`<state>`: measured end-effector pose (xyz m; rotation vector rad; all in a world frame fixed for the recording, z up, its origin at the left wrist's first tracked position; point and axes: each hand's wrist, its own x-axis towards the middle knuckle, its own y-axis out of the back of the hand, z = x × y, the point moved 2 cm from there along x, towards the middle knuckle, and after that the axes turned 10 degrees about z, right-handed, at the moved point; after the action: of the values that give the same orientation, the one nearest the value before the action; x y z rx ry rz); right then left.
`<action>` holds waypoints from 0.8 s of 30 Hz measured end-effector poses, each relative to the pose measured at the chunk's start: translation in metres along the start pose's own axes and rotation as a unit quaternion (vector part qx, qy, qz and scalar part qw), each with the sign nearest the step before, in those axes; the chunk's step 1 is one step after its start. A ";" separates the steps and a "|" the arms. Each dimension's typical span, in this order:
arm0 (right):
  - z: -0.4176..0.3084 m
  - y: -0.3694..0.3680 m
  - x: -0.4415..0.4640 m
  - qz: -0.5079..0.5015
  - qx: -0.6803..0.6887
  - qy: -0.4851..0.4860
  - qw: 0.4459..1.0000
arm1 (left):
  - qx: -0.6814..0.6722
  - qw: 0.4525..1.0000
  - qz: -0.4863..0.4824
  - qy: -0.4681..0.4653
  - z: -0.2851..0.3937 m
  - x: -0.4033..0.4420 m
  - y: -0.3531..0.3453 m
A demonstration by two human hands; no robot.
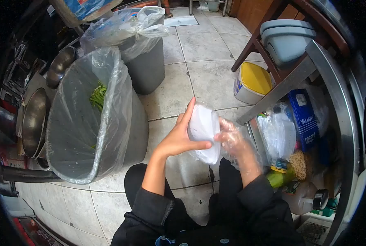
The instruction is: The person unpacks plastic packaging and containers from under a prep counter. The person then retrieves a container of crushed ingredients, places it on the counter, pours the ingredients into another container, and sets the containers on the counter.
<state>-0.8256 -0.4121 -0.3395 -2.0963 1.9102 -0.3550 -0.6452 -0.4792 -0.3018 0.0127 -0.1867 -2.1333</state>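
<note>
My left hand [179, 137] is spread wide around the left side of a white packet [202, 127], holding it above the floor [174, 172]. My right hand [235, 139], covered in clear plastic [250, 141], meets the packet's right edge; it's too blurred to tell how tightly it closes. So the packet sits between both hands. Left of the packet, a lined bin [138, 123] holds green stalks [97, 96]. Farther off, beyond the packet, stand a yellow-lidded tub [252, 80] to the right and a second bagged bin [152, 67] to the left.
</note>
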 end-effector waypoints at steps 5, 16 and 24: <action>-0.013 -0.011 0.001 0.102 0.107 -0.037 0.988 | 0.043 0.999 -0.012 -0.005 -0.007 0.005 0.003; -0.026 -0.029 0.004 -0.040 -0.085 0.105 0.990 | -0.024 0.998 -0.007 0.053 -0.022 0.008 -0.010; -0.028 -0.032 0.000 -0.042 -0.061 0.029 0.997 | -0.058 0.993 -0.040 0.090 -0.014 0.007 -0.012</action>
<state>-0.8066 -0.4110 -0.3017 -2.2734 1.9252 -0.3293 -0.6578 -0.4810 -0.3172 0.1462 0.0448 -2.2054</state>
